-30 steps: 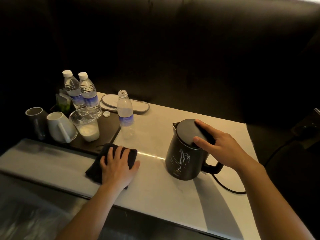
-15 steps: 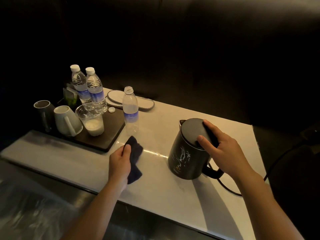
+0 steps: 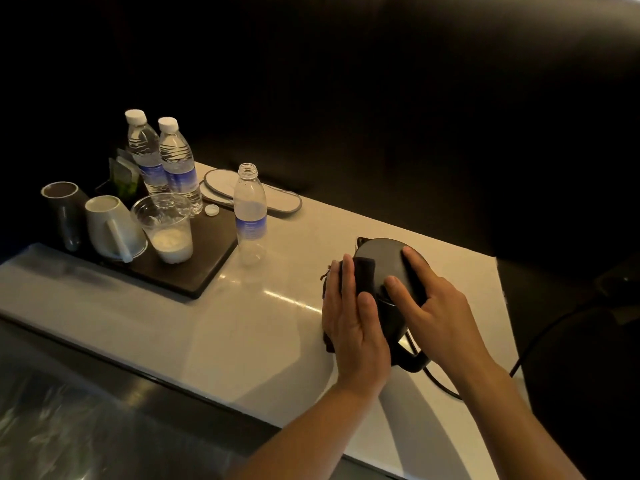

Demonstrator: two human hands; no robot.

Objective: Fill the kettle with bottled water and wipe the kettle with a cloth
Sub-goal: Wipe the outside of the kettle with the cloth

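head view: the black kettle (image 3: 384, 271) stands lid-shut on the worktop (image 3: 242, 327). left hand (image 3: 353, 320) presses the cloth (image 3: 363, 275) flat against its side, fingers extended; right hand (image 3: 433, 306) rests spread on the lid. the uncapped bottle (image 3: 250, 213) looks empty. two capped bottles (image 3: 166, 161) hold water; a cup (image 3: 166, 226) holds milky liquid.

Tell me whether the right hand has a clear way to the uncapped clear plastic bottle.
Probably not: the right hand rests on the black kettle's lid, and the left hand with the dark cloth lies between it and the uncapped bottle.
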